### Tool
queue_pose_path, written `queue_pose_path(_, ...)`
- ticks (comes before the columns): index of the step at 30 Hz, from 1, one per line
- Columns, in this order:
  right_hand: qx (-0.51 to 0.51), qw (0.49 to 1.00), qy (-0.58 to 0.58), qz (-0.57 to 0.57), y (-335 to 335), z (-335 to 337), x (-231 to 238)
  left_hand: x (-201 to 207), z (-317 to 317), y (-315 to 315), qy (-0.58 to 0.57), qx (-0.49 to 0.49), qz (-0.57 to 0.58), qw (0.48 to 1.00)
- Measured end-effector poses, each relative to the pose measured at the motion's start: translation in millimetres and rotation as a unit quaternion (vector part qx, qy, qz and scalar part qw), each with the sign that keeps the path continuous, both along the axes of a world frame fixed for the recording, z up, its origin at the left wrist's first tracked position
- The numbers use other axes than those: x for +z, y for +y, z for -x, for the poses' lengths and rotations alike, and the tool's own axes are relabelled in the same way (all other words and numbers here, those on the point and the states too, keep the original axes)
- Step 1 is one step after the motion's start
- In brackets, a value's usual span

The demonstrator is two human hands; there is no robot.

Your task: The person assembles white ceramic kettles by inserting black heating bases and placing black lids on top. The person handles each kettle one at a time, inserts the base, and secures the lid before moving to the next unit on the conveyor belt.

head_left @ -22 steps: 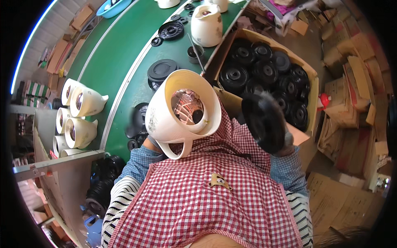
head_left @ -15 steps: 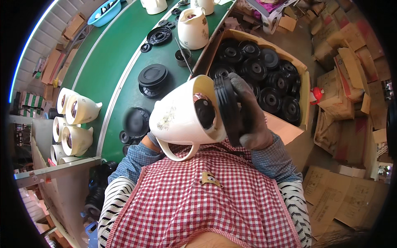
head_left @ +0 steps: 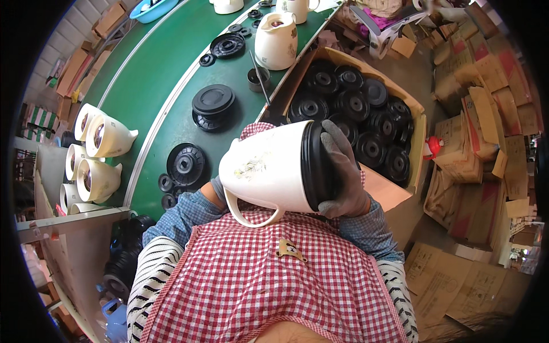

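Jug [head_left: 269, 166] near green table [head_left: 174, 128], cartons [head_left: 457, 151] stacked right.

No readable lettering, just faint, illegible print [head_left: 472, 291] on the brown cardboard [head_left: 454, 274] at lower right

From my remote feed, I see the gloved right hand [head_left: 345, 182] has brought the round black base [head_left: 318, 166] against the cream vacuum jug's [head_left: 263, 163] wide end, hiding its shiny liner; the jug has tipped further sideways.

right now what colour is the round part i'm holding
The round part is black, clearest in the head view.
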State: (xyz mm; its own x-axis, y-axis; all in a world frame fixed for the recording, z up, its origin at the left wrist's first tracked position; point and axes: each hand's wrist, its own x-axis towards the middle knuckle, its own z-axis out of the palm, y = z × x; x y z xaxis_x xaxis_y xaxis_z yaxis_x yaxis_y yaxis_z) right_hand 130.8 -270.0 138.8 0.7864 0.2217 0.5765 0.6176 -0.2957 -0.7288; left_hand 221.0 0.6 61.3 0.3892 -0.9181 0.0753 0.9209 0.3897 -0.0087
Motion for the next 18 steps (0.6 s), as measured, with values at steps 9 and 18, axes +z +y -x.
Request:
queue_pose_path(9,0.05,0.988,0.063,-0.131,11,2,-15,-5,-12,39,-0.247,0.099,-0.139,0.954)
queue_pose_path(18,0.088,0.958,0.178,-0.205,30,-4,8,-4,-20,59,-0.228,0.095,-0.047,0.968)
